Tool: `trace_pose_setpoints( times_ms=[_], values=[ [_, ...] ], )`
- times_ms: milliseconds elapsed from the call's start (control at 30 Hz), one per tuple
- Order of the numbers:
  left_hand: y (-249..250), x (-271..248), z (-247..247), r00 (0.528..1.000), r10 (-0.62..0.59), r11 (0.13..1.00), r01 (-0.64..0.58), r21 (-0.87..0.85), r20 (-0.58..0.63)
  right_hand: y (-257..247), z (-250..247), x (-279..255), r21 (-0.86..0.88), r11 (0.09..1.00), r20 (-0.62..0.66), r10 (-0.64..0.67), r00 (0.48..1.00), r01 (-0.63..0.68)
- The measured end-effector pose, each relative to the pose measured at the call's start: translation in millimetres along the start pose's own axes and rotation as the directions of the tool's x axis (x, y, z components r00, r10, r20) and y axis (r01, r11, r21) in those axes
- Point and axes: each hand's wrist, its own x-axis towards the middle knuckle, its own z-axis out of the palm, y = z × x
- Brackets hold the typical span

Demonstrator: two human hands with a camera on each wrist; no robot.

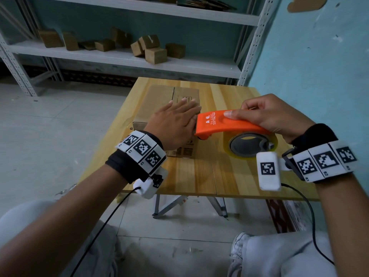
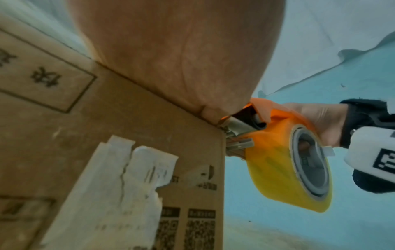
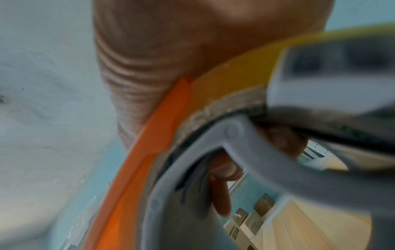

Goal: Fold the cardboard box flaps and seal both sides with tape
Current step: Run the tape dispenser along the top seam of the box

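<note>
On the wooden bench (image 1: 201, 172) a closed cardboard box (image 1: 159, 96) lies toward the far left part of the top, its near side printed with codes and carrying a torn white label (image 2: 119, 191). The left hand (image 1: 175, 120) lies flat on the box top, fingers straight and spread, pressing the flaps down; its grip is wide and holds nothing. The right hand (image 1: 273, 114) has its grip closed on the orange tape dispenser (image 1: 225, 122), thumb on top of the handle and fingers curled round its far side, one fingertip showing through the grey core in the right wrist view. The dispenser's front end touches the box's near right top edge just beside the left hand's thumb, and its metal cutter (image 2: 239, 133) meets that corner in the left wrist view. A yellowish roll of tape (image 1: 251, 144) sits in the dispenser's rear, above the bench. Behind the bench, small cardboard boxes (image 1: 153, 48) lie on a white metal shelf (image 1: 123, 56).
</note>
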Motion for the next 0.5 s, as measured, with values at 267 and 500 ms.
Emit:
trace_pose_setpoints(
  times_ms=[267,500],
  values=[
    [-7,-3,4,0.999,-0.011,1.000,0.010,-0.013,-0.042,-2,4,-2,0.019,1.000,0.020,0.010,1.000,-0.011],
    [-14,-7,5,0.998,-0.014,1.000,0.013,-0.013,-0.065,-3,6,0,0.012,1.000,0.018,-0.003,1.000,0.003]
  ],
)
